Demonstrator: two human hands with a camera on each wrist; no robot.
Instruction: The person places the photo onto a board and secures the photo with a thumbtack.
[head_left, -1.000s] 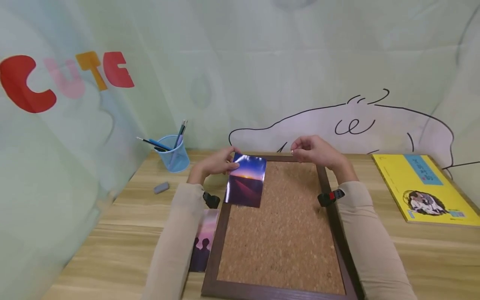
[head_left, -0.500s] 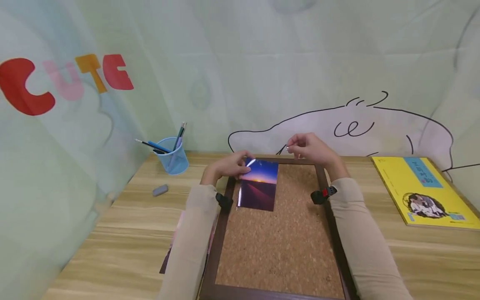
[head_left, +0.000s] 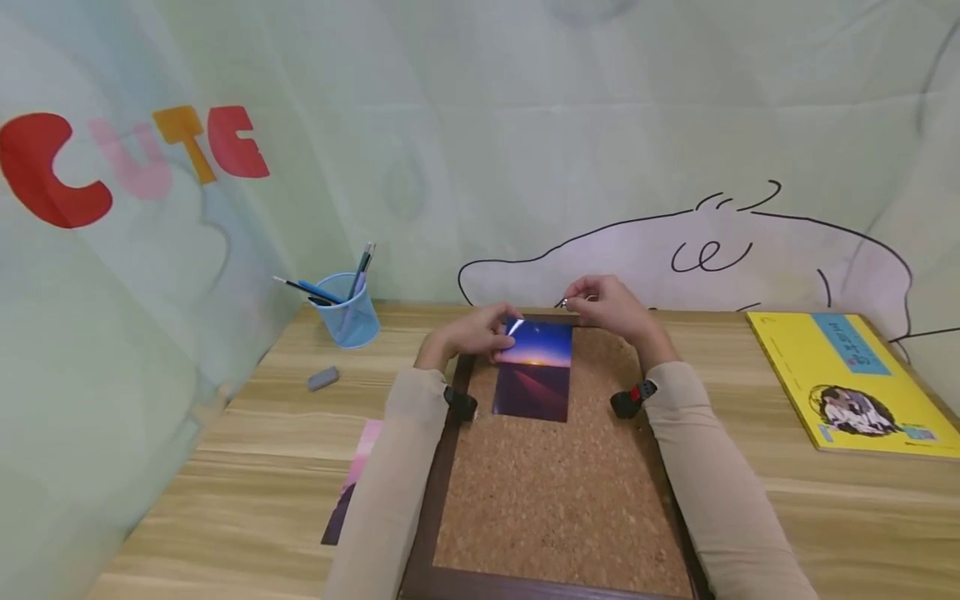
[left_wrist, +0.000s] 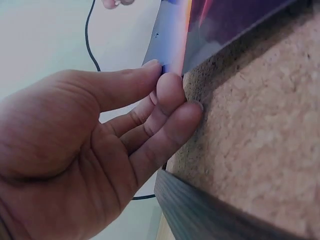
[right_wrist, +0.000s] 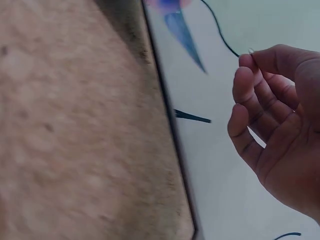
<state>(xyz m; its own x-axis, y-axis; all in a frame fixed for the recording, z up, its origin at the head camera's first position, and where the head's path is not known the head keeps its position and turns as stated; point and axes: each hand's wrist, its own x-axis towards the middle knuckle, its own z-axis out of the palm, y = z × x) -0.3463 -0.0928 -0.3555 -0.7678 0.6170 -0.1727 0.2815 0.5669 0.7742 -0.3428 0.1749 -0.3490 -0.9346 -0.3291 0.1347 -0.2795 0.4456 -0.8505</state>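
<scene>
My left hand pinches the upper left edge of a glossy sunset photo, thumb in front. The photo lies over the upper left part of a cork board in a dark wooden frame. In the left wrist view the thumb and fingertips of the left hand meet at the photo's edge, close to the cork. My right hand is just above the board's far edge, right of the photo, pinching a tiny silvery pin. In the right wrist view that pin is mostly hidden between the right hand's thumb and index finger.
A pink and purple photo lies left of the board, partly under the left sleeve. A blue pen cup with pencils and a grey eraser stand at the left. A yellow book lies at the right.
My left hand has carried the sunset photo rightward from the frame's left edge over the cork. The right hand has moved left with the pin. The pink photo has slid left.
</scene>
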